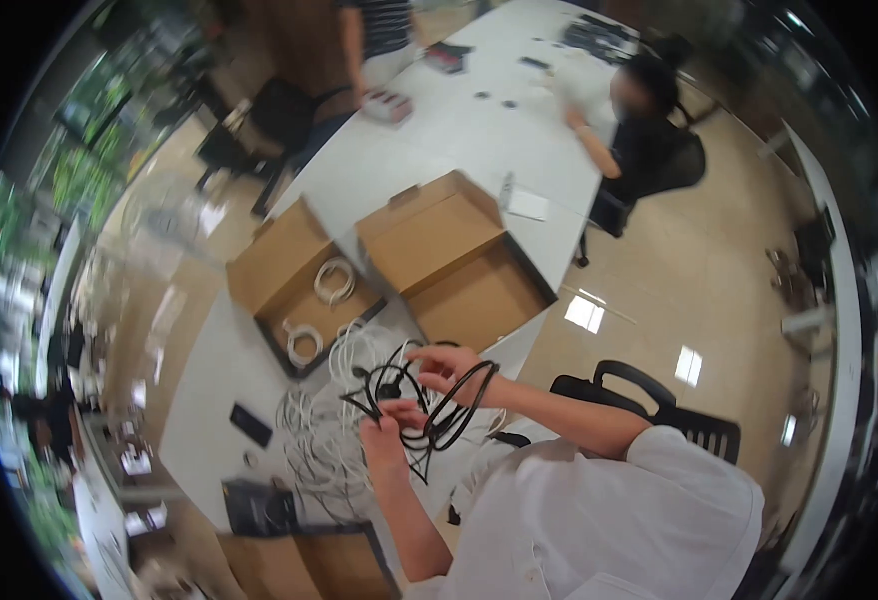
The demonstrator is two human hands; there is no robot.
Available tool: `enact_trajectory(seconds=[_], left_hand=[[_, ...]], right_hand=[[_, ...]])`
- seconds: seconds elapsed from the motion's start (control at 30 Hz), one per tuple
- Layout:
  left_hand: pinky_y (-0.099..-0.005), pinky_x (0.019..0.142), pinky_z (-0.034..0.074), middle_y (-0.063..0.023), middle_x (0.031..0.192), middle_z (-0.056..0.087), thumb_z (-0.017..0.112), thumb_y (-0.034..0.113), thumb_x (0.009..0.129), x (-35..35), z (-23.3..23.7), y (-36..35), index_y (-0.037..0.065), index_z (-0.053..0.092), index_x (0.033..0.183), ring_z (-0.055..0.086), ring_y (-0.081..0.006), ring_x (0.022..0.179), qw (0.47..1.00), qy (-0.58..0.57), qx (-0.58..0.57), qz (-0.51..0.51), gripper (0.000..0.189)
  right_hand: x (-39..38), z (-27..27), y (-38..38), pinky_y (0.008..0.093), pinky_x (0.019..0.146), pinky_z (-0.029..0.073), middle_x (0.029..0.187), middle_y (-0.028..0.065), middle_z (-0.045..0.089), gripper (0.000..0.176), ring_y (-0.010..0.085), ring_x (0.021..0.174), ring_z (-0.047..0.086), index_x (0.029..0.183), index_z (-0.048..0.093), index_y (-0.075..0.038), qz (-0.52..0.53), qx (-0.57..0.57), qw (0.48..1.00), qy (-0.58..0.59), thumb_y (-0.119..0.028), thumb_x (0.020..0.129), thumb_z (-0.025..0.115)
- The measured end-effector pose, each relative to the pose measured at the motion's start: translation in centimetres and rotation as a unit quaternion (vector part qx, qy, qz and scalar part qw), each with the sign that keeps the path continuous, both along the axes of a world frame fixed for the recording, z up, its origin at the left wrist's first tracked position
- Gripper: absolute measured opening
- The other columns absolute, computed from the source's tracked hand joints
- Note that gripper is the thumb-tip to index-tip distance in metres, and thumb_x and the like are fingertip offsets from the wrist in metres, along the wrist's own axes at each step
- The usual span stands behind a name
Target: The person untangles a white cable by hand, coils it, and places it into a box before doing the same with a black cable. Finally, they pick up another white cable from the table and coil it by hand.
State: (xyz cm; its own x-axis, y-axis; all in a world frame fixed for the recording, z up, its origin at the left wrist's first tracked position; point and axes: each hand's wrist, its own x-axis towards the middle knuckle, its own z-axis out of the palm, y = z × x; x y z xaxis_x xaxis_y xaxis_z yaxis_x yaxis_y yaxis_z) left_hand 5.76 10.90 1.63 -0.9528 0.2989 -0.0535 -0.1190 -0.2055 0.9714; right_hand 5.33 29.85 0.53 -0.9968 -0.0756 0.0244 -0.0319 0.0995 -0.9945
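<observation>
A loosely looped black cable [451, 428] is held between my two hands above the table. My right hand [447, 366] has loops of it around the palm and fingers, with the fingers curled inward. Lower and to the left, my left hand [397, 412] is closed on another part of the same cable. A dark lump like a plug [390, 390] shows between the hands, its details blurred. Directly below lies a spread tangle of white cables [321, 440], partly hidden by my hands.
An open cardboard box [279, 262] with two coiled white cables stands beside another open box [479, 290]. A phone [251, 425], a black box-shaped object [257, 508] and another carton [304, 565] lie nearer. Two people [649, 120] are across the table; a chair [649, 405] is to my right.
</observation>
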Motion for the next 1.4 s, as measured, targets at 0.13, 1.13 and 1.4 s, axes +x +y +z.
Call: enact_trajectory(seconds=[0.13, 1.13, 1.4], left_hand=[[-0.0302, 0.052, 0.043, -0.0013, 0.054, 0.046, 0.053, 0.061, 0.083, -0.1, -2.1, -2.6, 0.003, 0.055, 0.08, 0.049, -0.015, 0.051, 0.974, -0.046, 0.154, 0.163, 0.059], [-0.028, 0.063, 0.047, -0.008, 0.085, 0.064, 0.059, 0.03, 0.089, 3.2, -7.5, -13.9, 0.0, 0.058, 0.113, 0.06, -0.0144, 0.067, 0.951, -0.219, -0.195, 0.101, 0.038], [-0.0323, 0.066, 0.049, -0.0097, 0.102, 0.063, 0.078, 0.02, 0.07, 1.5, 3.5, -7.3, 0.008, 0.059, 0.112, 0.063, -0.0212, 0.08, 0.911, 0.1, -0.354, 0.185, 0.047]], right_hand=[[-0.4, 3.5, 2.0, 0.029, 0.081, 0.048, 0.111, 0.0066, 0.058, 0.043, 0.0157, 0.096, 0.056, 0.126, 0.051, -0.009, 0.143, -0.319, 0.934, -0.077, -0.002, 0.085, 0.061], [-0.6, 11.1, -2.6, 0.0209, 0.044, 0.017, 0.057, -0.0092, 0.027, 0.035, 0.0022, 0.047, 0.021, 0.129, 0.049, 0.0, 0.287, -0.225, 0.915, -0.172, -0.015, 0.098, 0.044], [-1.6, 11.8, -3.7, 0.0203, 0.045, 0.021, 0.059, -0.0075, 0.033, 0.042, 0.0023, 0.048, 0.026, 0.131, 0.046, 0.002, 0.261, -0.207, 0.943, -0.023, -0.025, 0.099, 0.045]])
